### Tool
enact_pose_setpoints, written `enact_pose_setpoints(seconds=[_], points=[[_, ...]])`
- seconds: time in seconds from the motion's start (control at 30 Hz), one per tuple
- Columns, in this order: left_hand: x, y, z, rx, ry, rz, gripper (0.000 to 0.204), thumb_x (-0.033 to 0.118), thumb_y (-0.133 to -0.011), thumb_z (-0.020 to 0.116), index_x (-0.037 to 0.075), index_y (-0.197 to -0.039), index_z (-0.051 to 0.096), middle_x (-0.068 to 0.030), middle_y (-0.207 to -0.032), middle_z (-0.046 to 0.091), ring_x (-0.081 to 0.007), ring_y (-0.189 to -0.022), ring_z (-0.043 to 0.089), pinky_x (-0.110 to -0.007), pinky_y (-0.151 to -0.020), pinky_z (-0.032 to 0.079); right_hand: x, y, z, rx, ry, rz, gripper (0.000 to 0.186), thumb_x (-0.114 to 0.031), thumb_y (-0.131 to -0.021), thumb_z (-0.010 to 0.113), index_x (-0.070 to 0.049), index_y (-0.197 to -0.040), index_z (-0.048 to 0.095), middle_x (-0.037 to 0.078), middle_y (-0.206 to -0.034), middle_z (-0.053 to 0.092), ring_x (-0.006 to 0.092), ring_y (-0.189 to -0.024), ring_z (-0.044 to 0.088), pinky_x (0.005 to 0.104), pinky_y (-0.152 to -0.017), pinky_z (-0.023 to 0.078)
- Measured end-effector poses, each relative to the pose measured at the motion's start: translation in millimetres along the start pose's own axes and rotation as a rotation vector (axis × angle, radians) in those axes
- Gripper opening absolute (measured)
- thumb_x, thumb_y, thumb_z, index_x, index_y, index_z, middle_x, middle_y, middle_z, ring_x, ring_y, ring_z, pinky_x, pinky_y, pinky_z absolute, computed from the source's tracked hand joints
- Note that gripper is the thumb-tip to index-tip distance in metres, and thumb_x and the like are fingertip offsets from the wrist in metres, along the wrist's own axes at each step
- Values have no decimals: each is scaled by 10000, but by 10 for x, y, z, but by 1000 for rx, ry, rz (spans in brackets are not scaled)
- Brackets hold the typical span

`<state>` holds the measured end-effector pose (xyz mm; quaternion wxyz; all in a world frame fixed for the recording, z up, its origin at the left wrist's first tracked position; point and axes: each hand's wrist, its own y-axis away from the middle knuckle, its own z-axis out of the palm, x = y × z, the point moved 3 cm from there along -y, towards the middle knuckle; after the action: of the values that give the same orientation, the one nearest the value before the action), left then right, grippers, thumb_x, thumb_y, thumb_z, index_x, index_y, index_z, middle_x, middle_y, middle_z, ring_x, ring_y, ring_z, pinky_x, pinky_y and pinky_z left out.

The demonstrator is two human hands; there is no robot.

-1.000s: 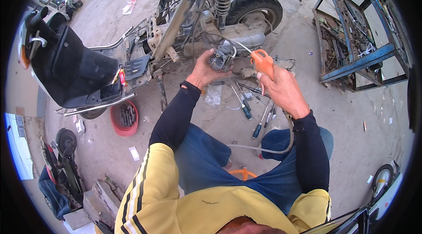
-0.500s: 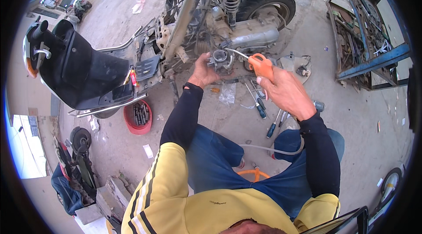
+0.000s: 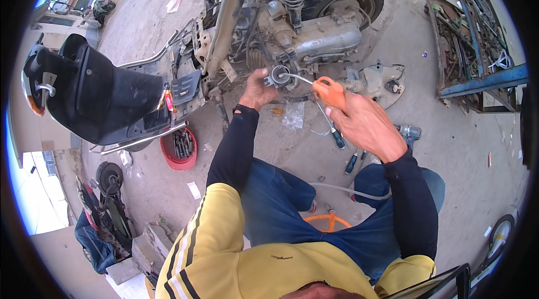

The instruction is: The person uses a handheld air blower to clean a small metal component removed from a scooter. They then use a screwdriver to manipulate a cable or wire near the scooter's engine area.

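Observation:
My left hand (image 3: 257, 92) grips a grimy metal carburetor (image 3: 279, 77) by the engine (image 3: 325, 40), its round open bore facing up. My right hand (image 3: 365, 125) is closed around an orange air blow gun (image 3: 331, 96), whose long bent nozzle reaches to that bore; whether it touches cannot be made out. A pale hose (image 3: 331, 186) crosses between my legs. Screwdrivers (image 3: 338, 138), a clear plastic bag (image 3: 293, 115) and a power tool (image 3: 411, 133) lie on the ground below and beside my hands.
The dismantled scooter (image 3: 106, 91) spans the front and left. A red helmet (image 3: 187, 165) holds several parts. A metal rack of tools (image 3: 480, 84) stands at right, a wheel (image 3: 501, 237) at lower right. A small dark vehicle (image 3: 96, 210) and blocks (image 3: 147, 245) are at lower left.
My left hand has turned the carburetor so its bore faces up. The nozzle in my right hand has moved over into that bore's area. The view has shifted slightly.

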<state>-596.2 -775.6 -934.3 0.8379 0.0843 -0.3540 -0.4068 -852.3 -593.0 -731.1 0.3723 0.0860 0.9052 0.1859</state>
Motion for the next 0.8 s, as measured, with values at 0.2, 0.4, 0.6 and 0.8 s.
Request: enact_pose_setpoints(seconds=[0.2,0.4,0.6,0.8], points=[[12,-48,-68,-38,-18,15,398,315,-737,731,53,-1037,737,-118,-1062,752,-319,-1021,695,-488,-878,539,-40,-69,-33,15,-24,-2,402,-293,-965,637,107,-978,658,338,-857,675,505,-863,670,548,-798,520],[24,-41,27,-53,-3,28,276,295,-740,702,88,-922,716,-87,-985,749,-282,-943,711,-447,-751,568,-46,-157,-35,16,-40,-29,392,-281,-955,646,109,-990,655,333,-844,665,510,-849,656,552,-784,512],[-34,-160,-355,-123,95,43,275,248,-732,657,61,-922,720,-133,-1033,756,-316,-998,709,-477,-974,537,-84,-210,-37,-18,-72,-15,391,-273,-954,649,113,-1017,646,322,-820,654,512,-834,646,555,-768,505],[8,-51,275,124,28,82,230,240,-730,641,68,-866,712,-140,-1017,751,-328,-1028,696,-490,-1028,504,-8,-252,15,-4,-149,-25,396,-287,-959,651,104,-1026,649,309,-801,659,504,-822,656,550,-762,508]])
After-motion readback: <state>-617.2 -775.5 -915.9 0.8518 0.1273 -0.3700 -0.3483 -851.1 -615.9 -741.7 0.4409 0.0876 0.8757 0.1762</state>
